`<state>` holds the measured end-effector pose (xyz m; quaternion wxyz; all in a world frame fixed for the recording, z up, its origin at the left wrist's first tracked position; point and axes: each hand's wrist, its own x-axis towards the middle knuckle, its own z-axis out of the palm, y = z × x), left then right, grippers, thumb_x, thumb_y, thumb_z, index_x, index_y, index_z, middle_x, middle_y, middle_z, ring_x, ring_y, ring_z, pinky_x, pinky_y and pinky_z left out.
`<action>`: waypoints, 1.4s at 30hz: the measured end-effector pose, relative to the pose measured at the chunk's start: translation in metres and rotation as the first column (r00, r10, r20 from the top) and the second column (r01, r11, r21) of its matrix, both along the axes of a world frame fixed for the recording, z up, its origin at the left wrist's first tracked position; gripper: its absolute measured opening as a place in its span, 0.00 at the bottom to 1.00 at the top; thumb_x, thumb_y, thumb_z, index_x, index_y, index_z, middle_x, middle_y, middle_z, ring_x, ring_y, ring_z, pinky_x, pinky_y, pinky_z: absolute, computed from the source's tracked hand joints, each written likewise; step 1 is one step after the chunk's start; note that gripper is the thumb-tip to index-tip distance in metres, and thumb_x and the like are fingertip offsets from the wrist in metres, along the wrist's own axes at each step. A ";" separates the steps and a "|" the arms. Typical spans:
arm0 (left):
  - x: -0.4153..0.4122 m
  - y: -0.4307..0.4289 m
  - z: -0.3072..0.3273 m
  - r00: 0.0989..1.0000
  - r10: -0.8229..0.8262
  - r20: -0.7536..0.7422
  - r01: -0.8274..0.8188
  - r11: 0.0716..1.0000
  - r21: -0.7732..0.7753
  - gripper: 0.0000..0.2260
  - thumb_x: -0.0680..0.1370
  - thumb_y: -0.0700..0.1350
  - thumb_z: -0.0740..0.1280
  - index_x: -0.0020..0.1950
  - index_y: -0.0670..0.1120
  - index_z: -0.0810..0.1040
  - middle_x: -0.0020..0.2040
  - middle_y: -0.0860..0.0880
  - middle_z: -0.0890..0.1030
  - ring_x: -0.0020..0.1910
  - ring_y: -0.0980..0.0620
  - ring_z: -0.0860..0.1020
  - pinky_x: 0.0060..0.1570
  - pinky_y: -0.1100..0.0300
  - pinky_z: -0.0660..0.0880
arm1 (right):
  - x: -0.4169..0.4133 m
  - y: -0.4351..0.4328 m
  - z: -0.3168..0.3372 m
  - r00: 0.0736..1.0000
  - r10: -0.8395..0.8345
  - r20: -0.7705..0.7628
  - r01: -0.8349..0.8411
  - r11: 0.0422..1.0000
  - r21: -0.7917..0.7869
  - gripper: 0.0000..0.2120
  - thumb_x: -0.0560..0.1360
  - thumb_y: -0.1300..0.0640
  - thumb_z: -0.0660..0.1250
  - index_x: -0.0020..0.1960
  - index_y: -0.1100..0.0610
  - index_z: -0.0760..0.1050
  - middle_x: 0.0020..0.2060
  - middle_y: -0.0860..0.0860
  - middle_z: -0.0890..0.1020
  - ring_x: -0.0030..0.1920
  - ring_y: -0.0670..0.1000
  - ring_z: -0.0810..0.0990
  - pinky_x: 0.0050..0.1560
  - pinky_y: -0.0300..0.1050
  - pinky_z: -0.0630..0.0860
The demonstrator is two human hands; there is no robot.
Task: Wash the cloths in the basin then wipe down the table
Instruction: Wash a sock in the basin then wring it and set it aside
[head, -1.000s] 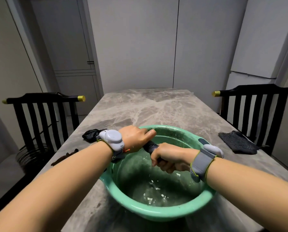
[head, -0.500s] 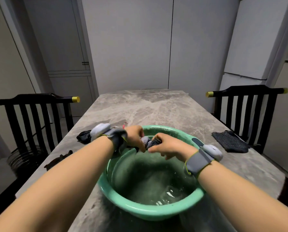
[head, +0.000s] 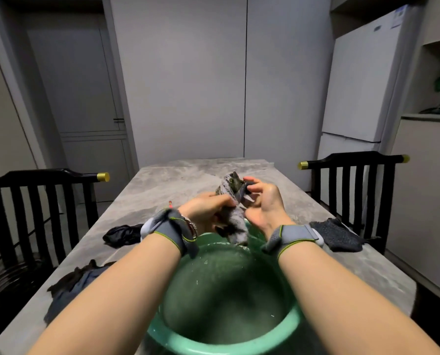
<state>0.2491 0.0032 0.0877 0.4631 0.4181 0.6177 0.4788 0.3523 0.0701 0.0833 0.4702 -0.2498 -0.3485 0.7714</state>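
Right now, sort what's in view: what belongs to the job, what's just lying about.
Job: wet cloth, gripped by left hand and right hand; basin; table; black cloth; grey cloth; dark cloths at near left.
Lying about: left chair; right chair; fridge.

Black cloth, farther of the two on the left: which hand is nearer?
Left. The left hand is just right of the black cloth; the right hand is farther right, past the grey cloth both hold.

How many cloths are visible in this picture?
4: held cloth between left hand and right hand; black cloth and bluish cloth on the table, left; dark grey cloth, right. The basin may hide more.
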 end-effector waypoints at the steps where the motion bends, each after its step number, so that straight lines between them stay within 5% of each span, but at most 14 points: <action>1: 0.005 0.004 0.003 0.998 0.053 -0.044 -0.051 0.997 0.055 0.12 0.77 0.37 0.61 0.34 0.46 0.70 0.25 0.50 0.72 0.20 0.55 0.71 0.22 0.69 0.70 | 0.003 0.002 0.000 0.998 0.016 0.055 -0.018 1.000 0.018 0.08 0.76 0.64 0.54 0.47 0.57 0.71 0.41 0.56 0.72 0.39 0.54 0.73 0.40 0.45 0.69; 3: 0.007 0.011 0.003 0.974 0.140 -0.177 -0.119 0.985 0.124 0.12 0.76 0.34 0.62 0.34 0.46 0.70 0.28 0.49 0.74 0.18 0.57 0.72 0.20 0.69 0.71 | 0.006 0.005 -0.004 0.948 0.042 0.314 -0.081 0.990 0.113 0.07 0.78 0.53 0.61 0.55 0.51 0.68 0.46 0.53 0.74 0.40 0.53 0.75 0.39 0.44 0.69; 6: 0.012 0.017 0.005 0.959 0.112 -0.262 -0.069 0.984 0.167 0.10 0.74 0.32 0.64 0.38 0.46 0.74 0.36 0.45 0.77 0.31 0.51 0.75 0.29 0.64 0.73 | 0.009 0.002 -0.003 0.839 -0.027 0.543 -0.114 0.968 0.224 0.07 0.80 0.54 0.59 0.44 0.53 0.70 0.35 0.51 0.76 0.32 0.48 0.74 0.35 0.41 0.67; 9: 0.017 0.023 0.008 0.983 0.054 -0.175 -0.030 0.990 0.139 0.12 0.73 0.29 0.60 0.35 0.44 0.72 0.33 0.45 0.72 0.32 0.48 0.71 0.33 0.62 0.71 | 0.016 0.014 -0.001 0.851 -0.068 0.521 -0.005 0.990 0.138 0.12 0.80 0.59 0.56 0.38 0.54 0.70 0.31 0.50 0.74 0.31 0.47 0.73 0.33 0.40 0.67; 12: 0.025 0.025 0.011 0.999 0.014 0.037 -0.018 0.993 0.119 0.07 0.66 0.31 0.57 0.34 0.43 0.68 0.31 0.45 0.68 0.29 0.50 0.67 0.27 0.67 0.71 | 0.022 0.025 0.001 0.927 -0.085 0.365 0.099 0.995 -0.020 0.13 0.79 0.61 0.57 0.36 0.55 0.69 0.23 0.50 0.73 0.23 0.46 0.71 0.25 0.35 0.71; 15: 0.037 0.035 0.009 0.979 0.061 0.196 -0.091 0.985 0.149 0.06 0.69 0.35 0.63 0.35 0.44 0.70 0.31 0.48 0.71 0.27 0.53 0.72 0.24 0.68 0.72 | 0.028 0.030 0.005 0.905 -0.221 0.363 0.217 0.975 0.054 0.08 0.77 0.64 0.59 0.40 0.56 0.69 0.28 0.52 0.71 0.26 0.49 0.69 0.22 0.33 0.68; 19: 0.041 0.056 -0.001 0.964 0.250 -0.096 -0.213 0.933 0.290 0.10 0.68 0.37 0.71 0.36 0.45 0.71 0.35 0.44 0.73 0.36 0.50 0.73 0.36 0.59 0.73 | 0.029 0.029 -0.001 0.805 -0.289 0.519 0.148 0.944 0.295 0.12 0.75 0.46 0.63 0.41 0.54 0.70 0.36 0.55 0.71 0.37 0.51 0.69 0.35 0.41 0.64; 21: 0.042 0.054 -0.001 0.954 0.237 -0.183 -0.176 0.938 0.298 0.13 0.70 0.31 0.68 0.32 0.46 0.71 0.30 0.46 0.74 0.33 0.50 0.72 0.36 0.59 0.70 | 0.031 0.027 -0.002 0.761 -0.266 0.592 0.045 0.931 0.361 0.14 0.76 0.46 0.63 0.37 0.54 0.70 0.38 0.54 0.73 0.40 0.51 0.70 0.35 0.41 0.63; 24: 0.036 0.046 0.004 0.987 0.164 0.005 -0.159 0.950 0.268 0.15 0.73 0.26 0.61 0.33 0.44 0.71 0.28 0.47 0.73 0.30 0.50 0.70 0.33 0.61 0.70 | 0.037 0.034 -0.003 0.832 -0.238 0.501 0.096 0.951 0.293 0.12 0.79 0.54 0.61 0.37 0.54 0.69 0.35 0.54 0.75 0.35 0.51 0.73 0.35 0.41 0.64; 28: 0.029 0.041 0.014 0.889 0.247 0.386 -0.356 0.903 0.242 0.15 0.75 0.28 0.54 0.32 0.43 0.64 0.30 0.46 0.64 0.22 0.53 0.67 0.22 0.67 0.72 | 0.038 0.047 -0.014 0.974 -0.164 0.158 0.182 0.978 -0.104 0.07 0.80 0.54 0.59 0.49 0.56 0.72 0.37 0.54 0.77 0.36 0.53 0.78 0.38 0.47 0.78; 34: 0.020 0.033 0.011 0.770 0.247 0.588 -0.400 0.905 0.143 0.14 0.76 0.36 0.54 0.30 0.44 0.64 0.22 0.48 0.69 0.22 0.50 0.71 0.27 0.65 0.72 | 0.032 0.042 -0.014 0.981 -0.056 0.185 0.077 0.991 -0.109 0.17 0.81 0.51 0.57 0.62 0.62 0.72 0.58 0.60 0.79 0.55 0.59 0.79 0.52 0.55 0.77; 38: 0.004 0.029 0.012 0.881 0.320 0.348 -0.397 0.901 0.175 0.12 0.79 0.36 0.60 0.35 0.44 0.71 0.19 0.50 0.74 0.18 0.55 0.74 0.19 0.68 0.71 | 0.033 0.041 -0.011 0.951 0.016 0.308 -0.020 1.000 0.010 0.14 0.82 0.53 0.55 0.60 0.60 0.72 0.45 0.58 0.79 0.42 0.55 0.77 0.43 0.51 0.75; 42: -0.017 0.021 0.019 0.936 0.352 0.022 -0.352 0.930 0.108 0.13 0.80 0.34 0.59 0.36 0.44 0.67 0.33 0.45 0.72 0.25 0.50 0.76 0.17 0.61 0.74 | 0.034 0.045 -0.008 0.942 -0.109 0.316 0.094 0.994 0.062 0.08 0.76 0.64 0.62 0.53 0.55 0.68 0.35 0.53 0.73 0.34 0.50 0.72 0.37 0.45 0.73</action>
